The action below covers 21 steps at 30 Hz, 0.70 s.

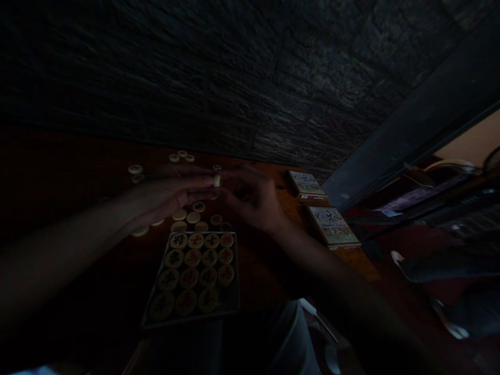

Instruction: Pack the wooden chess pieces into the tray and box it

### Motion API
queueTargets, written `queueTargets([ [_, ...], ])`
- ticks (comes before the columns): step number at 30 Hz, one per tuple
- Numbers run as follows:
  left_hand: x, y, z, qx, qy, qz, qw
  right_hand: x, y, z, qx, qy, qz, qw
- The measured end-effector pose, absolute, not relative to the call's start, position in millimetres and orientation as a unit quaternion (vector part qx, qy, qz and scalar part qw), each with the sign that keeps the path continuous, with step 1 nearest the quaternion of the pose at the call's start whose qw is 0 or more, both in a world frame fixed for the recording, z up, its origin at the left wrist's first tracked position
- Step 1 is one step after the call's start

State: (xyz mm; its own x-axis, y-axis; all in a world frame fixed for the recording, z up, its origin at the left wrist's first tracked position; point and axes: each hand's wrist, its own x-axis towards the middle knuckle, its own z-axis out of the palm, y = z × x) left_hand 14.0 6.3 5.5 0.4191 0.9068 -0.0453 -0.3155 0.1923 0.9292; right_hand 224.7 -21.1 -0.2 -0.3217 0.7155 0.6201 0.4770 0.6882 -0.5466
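The scene is very dark. My left hand (172, 194) and my right hand (253, 200) meet above a wooden table (97, 172). A pale round game piece (217, 180) is pinched on edge between the fingertips of both hands. Below them lies a flat tray (230, 302) with rows of round pieces marked in black and red. Several loose pieces (191, 217) lie on the table just beyond the tray, under my hands.
More loose discs (182, 155) lie near the dark stone wall (234, 78), one disc (135, 169) further left. Two small printed boxes (332, 225) sit at the table's right edge. Cluttered furniture stands on the right.
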Motion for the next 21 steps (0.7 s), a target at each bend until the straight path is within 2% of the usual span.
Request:
queueTargets([
  [21,13.3,5.3,6.6,0.442,0.331,0.428,0.715,225.1,-20.4,-0.1,-0.359,-0.806,0.145,0.448],
])
